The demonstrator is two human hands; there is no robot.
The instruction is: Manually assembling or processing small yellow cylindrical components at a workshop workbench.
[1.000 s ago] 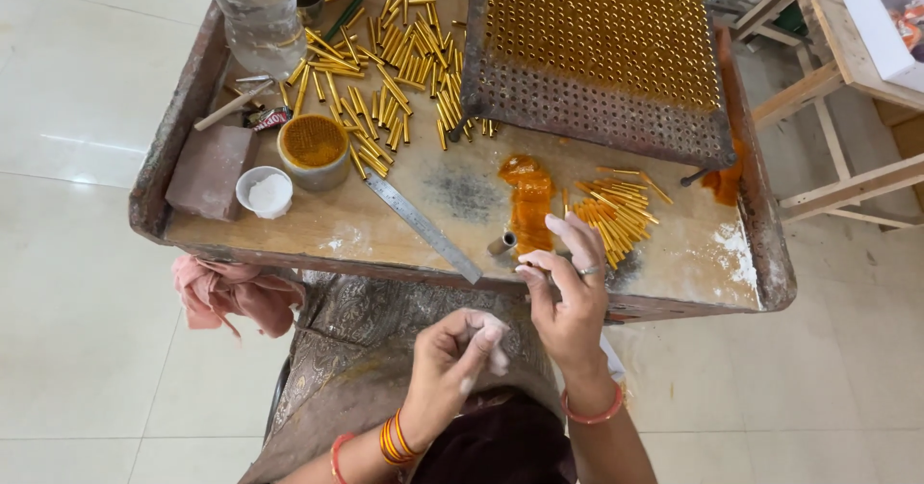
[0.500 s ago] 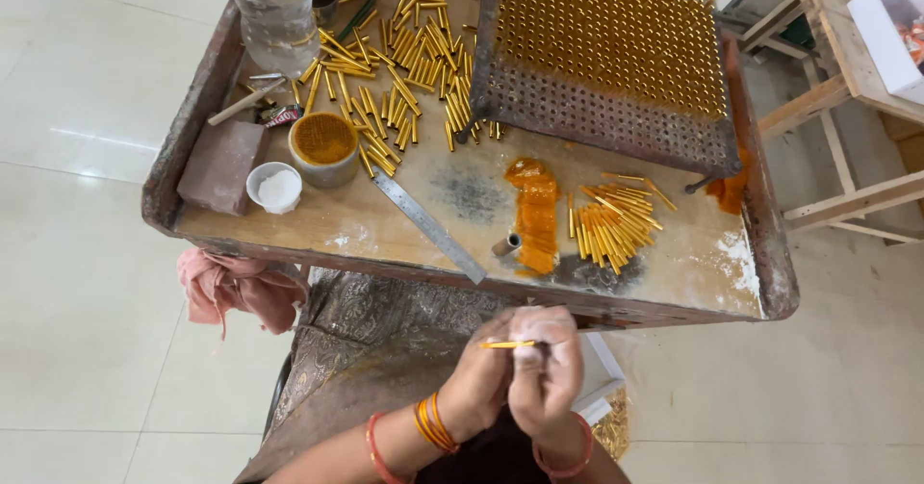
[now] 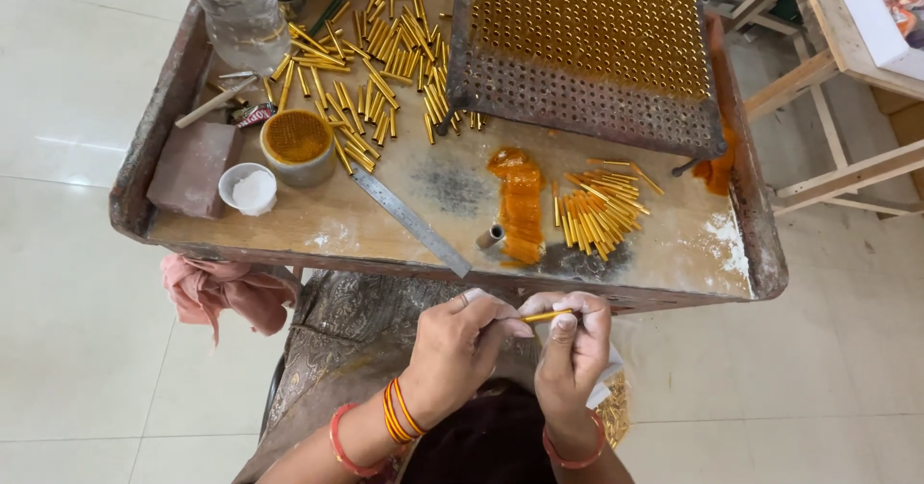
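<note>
While pinched level between two hands, just in front of the near edge of the surface point(image 3: 144, 176) and above the lap, looks thin, light and stiff: a small gold tube point(image 3: 547, 317). Left hand point(image 3: 462, 344) with fingers pressed together on one end. Right hand point(image 3: 573, 349) with fingers pinching the other end, thumb on top. Probably smooth and a bit slippery, so best gripped at both ends, like now. Not to be squeezed hard in the middle, since could dent or bend. Easy to drop and lose.

On the surface, a round tin point(image 3: 296, 142) filled to the top with something orange-gold. Right beside it, a little white cup point(image 3: 252, 189) with white powder inside. At the far corner, a clear plastic bottle point(image 3: 241, 8); hard to tell what is inside. Farther back, a metal rack point(image 3: 587, 32) full of holes, most packed with gold tubes standing up. Loose gold tubes lying in a big pile point(image 3: 375, 32) near the bottle and a small pile point(image 3: 602, 215) next to an orange smear point(image 3: 520, 205). Also a flat metal ruler point(image 3: 409, 219), lying slantwise.
</note>
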